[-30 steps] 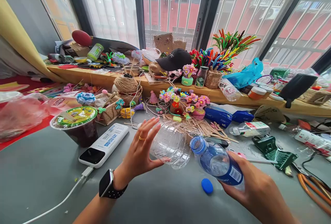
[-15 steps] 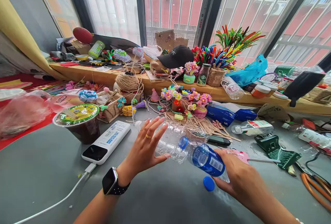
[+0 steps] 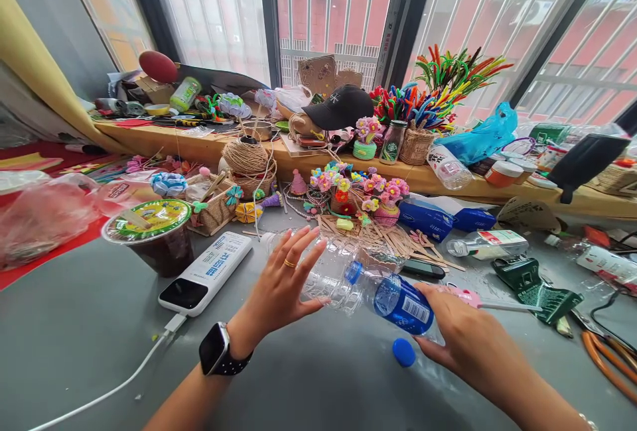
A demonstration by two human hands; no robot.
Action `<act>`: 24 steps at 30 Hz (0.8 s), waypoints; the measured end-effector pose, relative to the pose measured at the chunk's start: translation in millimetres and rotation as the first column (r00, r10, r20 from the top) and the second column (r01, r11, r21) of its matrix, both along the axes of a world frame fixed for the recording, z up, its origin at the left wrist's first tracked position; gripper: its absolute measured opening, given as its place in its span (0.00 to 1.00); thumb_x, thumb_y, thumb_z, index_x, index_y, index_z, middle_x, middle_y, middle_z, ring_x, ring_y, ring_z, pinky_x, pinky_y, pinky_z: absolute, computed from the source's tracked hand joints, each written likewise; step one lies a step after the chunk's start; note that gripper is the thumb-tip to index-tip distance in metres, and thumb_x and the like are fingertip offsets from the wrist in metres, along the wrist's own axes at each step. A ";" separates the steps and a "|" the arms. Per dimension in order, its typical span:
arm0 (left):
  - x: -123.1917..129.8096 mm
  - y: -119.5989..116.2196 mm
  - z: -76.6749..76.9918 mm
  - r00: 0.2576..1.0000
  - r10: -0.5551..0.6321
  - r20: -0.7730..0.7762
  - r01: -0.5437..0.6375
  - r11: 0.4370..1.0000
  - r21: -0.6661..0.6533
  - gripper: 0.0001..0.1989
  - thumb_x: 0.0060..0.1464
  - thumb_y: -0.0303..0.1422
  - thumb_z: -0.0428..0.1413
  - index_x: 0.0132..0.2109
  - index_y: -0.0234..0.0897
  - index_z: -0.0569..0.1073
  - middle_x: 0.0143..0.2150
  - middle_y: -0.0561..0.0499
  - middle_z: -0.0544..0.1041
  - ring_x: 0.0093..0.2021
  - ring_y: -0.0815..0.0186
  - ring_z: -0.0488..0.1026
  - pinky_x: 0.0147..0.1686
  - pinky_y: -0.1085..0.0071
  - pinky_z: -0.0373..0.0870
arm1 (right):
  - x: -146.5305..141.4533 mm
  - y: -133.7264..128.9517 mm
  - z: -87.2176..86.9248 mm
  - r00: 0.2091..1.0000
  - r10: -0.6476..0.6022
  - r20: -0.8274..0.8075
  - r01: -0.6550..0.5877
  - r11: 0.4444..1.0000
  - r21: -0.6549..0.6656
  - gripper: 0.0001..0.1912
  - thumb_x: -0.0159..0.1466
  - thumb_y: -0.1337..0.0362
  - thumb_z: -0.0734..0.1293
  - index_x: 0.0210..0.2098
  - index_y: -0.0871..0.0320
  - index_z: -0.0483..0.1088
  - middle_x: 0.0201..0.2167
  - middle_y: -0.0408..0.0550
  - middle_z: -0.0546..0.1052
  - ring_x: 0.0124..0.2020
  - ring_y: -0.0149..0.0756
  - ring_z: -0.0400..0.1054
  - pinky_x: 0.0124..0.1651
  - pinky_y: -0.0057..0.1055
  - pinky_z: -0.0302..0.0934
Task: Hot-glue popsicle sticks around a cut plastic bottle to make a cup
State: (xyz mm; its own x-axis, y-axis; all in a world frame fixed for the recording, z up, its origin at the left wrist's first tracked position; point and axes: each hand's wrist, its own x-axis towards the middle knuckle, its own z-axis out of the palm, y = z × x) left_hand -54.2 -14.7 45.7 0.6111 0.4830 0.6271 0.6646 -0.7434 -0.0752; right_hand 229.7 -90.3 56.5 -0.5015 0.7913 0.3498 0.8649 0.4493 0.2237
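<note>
A large clear plastic bottle (image 3: 336,272) lies on its side on the grey table. My left hand (image 3: 281,285), wearing a ring and a watch, spans its left part, fingers spread over it and thumb along the near side. My right hand (image 3: 465,331) is wrapped round the lower end of a smaller clear bottle with a blue label (image 3: 403,304). That bottle tilts, its blue neck pointing up and left against the large bottle's side. Whether the two touch, I cannot tell. A round blue cap (image 3: 403,352) lies just below the smaller bottle.
At left stand a sealed drink cup (image 3: 159,245) and a white power bank (image 3: 206,275) with a cable. Behind the bottles are wooden sticks (image 3: 343,227), crocheted flowers (image 3: 388,195) and a tissue pack (image 3: 425,217). Orange-handled pliers (image 3: 604,358) lie at right, near crumpled green packaging (image 3: 535,292).
The two hands and both bottles hold nearly the same pose. The smaller bottle and my right hand appear shifted very slightly right, along with the whole view.
</note>
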 end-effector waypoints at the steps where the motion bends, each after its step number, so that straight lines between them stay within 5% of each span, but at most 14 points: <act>1: 0.1 0.0 -0.2 1.000 0.001 -0.003 -0.001 1.000 -0.001 0.40 0.49 0.47 0.53 0.61 0.33 0.45 0.60 0.36 0.54 0.61 0.50 0.48 0.58 0.51 0.47 | 0.1 0.0 0.6 1.000 0.007 0.003 -0.007 1.000 0.003 0.20 0.52 0.64 0.61 0.44 0.66 0.60 0.32 0.56 0.76 0.30 0.41 0.73 0.27 0.32 0.67; 24: 0.2 0.9 -3.3 1.000 0.012 -0.029 -0.011 1.000 0.027 0.39 0.48 0.47 0.53 0.61 0.32 0.47 0.59 0.36 0.55 0.61 0.51 0.49 0.58 0.51 0.48 | -0.7 0.9 7.5 0.995 -0.037 0.092 0.033 0.998 0.048 0.24 0.45 0.67 0.65 0.42 0.65 0.64 0.33 0.53 0.77 0.31 0.40 0.73 0.28 0.30 0.68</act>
